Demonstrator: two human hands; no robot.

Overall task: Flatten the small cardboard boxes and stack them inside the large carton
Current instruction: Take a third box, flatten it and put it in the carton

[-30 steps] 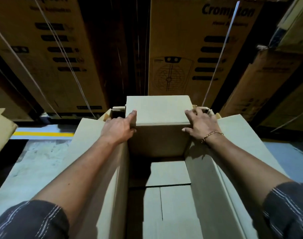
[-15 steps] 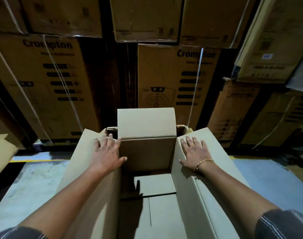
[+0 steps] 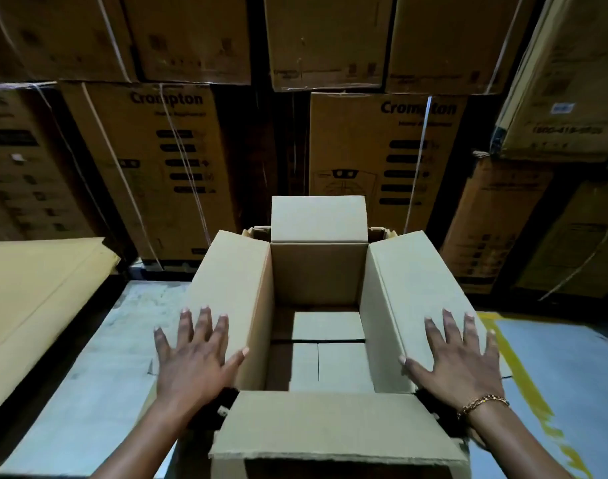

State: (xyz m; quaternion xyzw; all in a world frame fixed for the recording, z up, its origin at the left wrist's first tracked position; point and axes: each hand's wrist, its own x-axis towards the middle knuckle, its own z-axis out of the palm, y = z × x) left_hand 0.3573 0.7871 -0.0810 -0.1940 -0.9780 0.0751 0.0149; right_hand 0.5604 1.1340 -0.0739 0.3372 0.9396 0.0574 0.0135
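Both hands had slid back along the carton's side flaps toward its near end.

Left hand [image 3: 196, 357] lay flat, fingers spread, on the left flap [image 3: 226, 285]; right hand [image 3: 458, 357] lay likewise on the right flap [image 3: 416, 281], neither holding anything. Carton [image 3: 318, 274] stood open on the floor [image 3: 98, 375], flattened boxes [image 3: 326, 347] lying inside on its bottom.
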